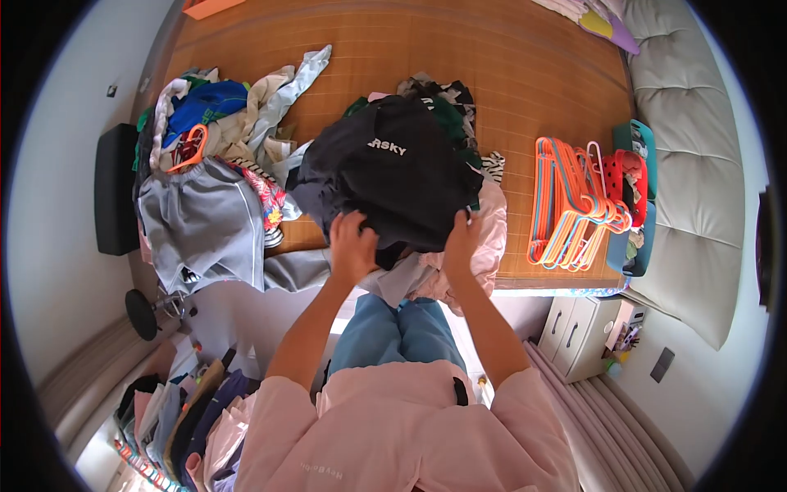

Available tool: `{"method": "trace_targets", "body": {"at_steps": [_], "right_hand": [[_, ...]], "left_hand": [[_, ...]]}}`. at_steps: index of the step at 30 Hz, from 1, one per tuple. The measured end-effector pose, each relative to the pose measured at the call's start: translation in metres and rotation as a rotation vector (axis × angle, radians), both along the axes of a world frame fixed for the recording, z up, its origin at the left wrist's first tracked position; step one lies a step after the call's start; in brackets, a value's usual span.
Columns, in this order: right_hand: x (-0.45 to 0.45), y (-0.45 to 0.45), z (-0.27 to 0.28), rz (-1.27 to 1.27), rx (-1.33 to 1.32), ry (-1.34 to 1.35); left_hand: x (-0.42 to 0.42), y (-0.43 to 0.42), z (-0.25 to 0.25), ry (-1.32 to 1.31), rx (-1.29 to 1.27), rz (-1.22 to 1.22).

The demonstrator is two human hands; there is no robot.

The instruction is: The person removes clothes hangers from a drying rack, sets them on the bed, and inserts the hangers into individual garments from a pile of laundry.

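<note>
A black top [369, 176] with white lettering lies bunched over a heap of clothes in front of me. My left hand [354, 248] is at its near left edge, fingers curled on the cloth. At the near right edge my right hand [463, 242] pinches the fabric between thumb and fingers. Pale pink cloth [489, 238] lies beside and under my right hand. A grey piece of clothing [297, 271] hangs at the bed's near edge, close to my left wrist. Dark green and patterned clothes [449, 115] show behind the black top.
On the left, grey shorts [201, 217] lie by a mixed clothes pile [209, 107] with an orange hanger [190, 149]. To the right are several orange and white hangers [574, 209] and teal bins [643, 238] around a red basket [613, 175]. Hung clothes [184, 418] stand at lower left.
</note>
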State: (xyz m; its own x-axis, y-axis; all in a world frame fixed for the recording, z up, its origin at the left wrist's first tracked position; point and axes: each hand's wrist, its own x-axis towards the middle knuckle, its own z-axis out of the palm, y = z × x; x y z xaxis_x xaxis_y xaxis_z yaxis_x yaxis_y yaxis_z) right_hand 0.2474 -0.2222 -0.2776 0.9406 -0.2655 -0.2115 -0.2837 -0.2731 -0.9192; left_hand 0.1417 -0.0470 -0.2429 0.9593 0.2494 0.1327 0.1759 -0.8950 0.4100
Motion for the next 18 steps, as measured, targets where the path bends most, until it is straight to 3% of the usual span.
{"method": "trace_targets", "body": {"at_steps": [1, 4, 5, 7, 8, 10, 11, 14, 17, 18], "right_hand": [[0.011, -0.005, 0.012, -0.006, 0.008, -0.153], [0.025, -0.037, 0.067, 0.431, -0.400, -0.362], [0.019, -0.056, 0.057, 0.542, -0.459, -0.325], [0.003, -0.085, 0.039, 0.745, -0.854, 0.017], [-0.007, -0.098, 0.028, 0.840, -1.044, 0.208], [-0.028, -0.123, -0.007, 0.832, -1.021, 0.330], [-0.034, -0.131, -0.021, 0.829, -1.006, 0.389], [-0.037, -0.138, -0.040, 0.749, -0.953, 0.001], [-0.025, -0.121, -0.049, 0.558, -0.901, -0.151], [-0.021, -0.112, -0.050, 0.568, -0.863, -0.084]], "left_hand": [[0.005, -0.012, 0.019, -0.238, 0.020, -0.107], [-0.010, -0.051, -0.015, -0.120, -0.447, -0.120], [-0.013, -0.063, -0.017, 0.101, -0.659, -0.081], [-0.011, -0.083, -0.009, 0.565, -1.066, -0.003], [-0.017, -0.091, -0.019, 0.509, -0.993, -0.064], [-0.032, -0.104, -0.050, 0.397, -0.842, -0.176], [-0.035, -0.102, -0.051, 0.286, -0.587, -0.159], [-0.033, -0.080, -0.062, 0.235, -0.194, 0.050], [-0.027, -0.061, -0.054, 0.271, 0.098, -0.006], [-0.032, -0.057, -0.066, 0.340, 0.130, -0.001]]}}
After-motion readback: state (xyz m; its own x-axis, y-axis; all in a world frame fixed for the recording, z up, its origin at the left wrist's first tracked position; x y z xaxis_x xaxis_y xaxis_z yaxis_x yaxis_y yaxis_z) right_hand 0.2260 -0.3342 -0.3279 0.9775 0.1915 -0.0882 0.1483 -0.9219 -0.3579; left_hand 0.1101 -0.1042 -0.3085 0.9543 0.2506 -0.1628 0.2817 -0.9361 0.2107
